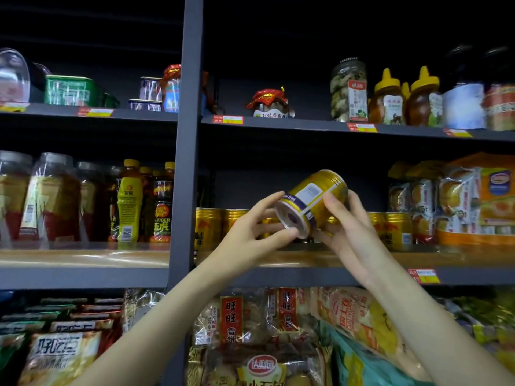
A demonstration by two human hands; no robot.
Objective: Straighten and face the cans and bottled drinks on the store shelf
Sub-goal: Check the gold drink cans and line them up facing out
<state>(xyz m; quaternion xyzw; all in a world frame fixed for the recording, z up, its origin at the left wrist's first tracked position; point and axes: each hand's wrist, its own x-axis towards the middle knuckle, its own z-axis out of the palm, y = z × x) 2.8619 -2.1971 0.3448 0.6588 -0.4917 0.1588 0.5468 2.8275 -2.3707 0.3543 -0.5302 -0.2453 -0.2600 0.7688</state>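
Observation:
A gold can (pixel 313 200) with a blue band is held tilted in the air in front of the middle shelf, its base turned toward me. My left hand (pixel 259 232) pinches its lower rim from the left. My right hand (pixel 348 221) grips its side from the right. Behind the hands a row of gold cans (pixel 207 228) stands upright on the middle shelf (pixel 278 257), more gold cans (pixel 395 229) continue to the right. Yellow-capped bottled drinks (pixel 129 201) stand in the left bay.
A dark upright post (pixel 184 162) divides the two bays. Packaged cakes (pixel 462 201) crowd the right end of the middle shelf. Jars and honey bottles (pixel 390 98) stand on the shelf above. Snack bags (pixel 250 330) fill the shelf below.

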